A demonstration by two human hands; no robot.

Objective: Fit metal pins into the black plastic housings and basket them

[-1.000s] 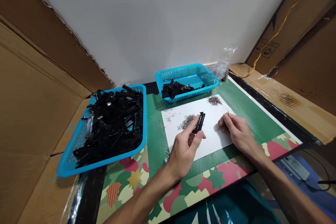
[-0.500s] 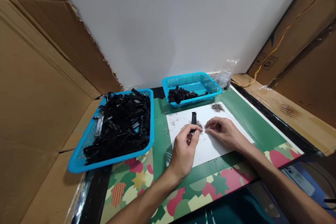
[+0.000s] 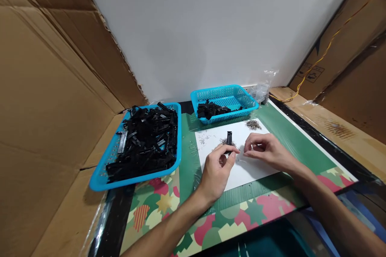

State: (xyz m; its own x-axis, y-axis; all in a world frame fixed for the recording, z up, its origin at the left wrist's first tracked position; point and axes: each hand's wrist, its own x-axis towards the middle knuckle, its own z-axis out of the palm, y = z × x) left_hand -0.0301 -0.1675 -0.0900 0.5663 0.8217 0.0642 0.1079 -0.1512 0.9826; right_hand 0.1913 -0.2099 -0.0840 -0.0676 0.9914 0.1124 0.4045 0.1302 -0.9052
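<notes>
My left hand (image 3: 217, 170) holds a narrow black plastic piece (image 3: 229, 138) between thumb and fingers, its far end pointing away from me. Just to the right, my right hand (image 3: 266, 150) has thumb and index fingertips pressed together near the left fingertips; whatever they pinch is too small to make out. Both hands are over a white sheet (image 3: 251, 173). Small metal pieces (image 3: 223, 141) lie in a pile behind the black piece, and a second pile (image 3: 253, 124) is at the sheet's far right corner. Thin loose bits (image 3: 206, 139) are scattered at its left.
A large blue basket (image 3: 179, 144) heaped with black parts stands at left. A smaller blue basket (image 3: 247, 109) with fewer black parts is at the back, beside a clear plastic bag (image 3: 259, 92). Cardboard walls (image 3: 39, 88) rise at both sides, a white panel behind.
The view has shifted slightly, so everything appears a little further right. The black piece in my left hand has turned slightly. My right fingertips remain close to the left ones.
</notes>
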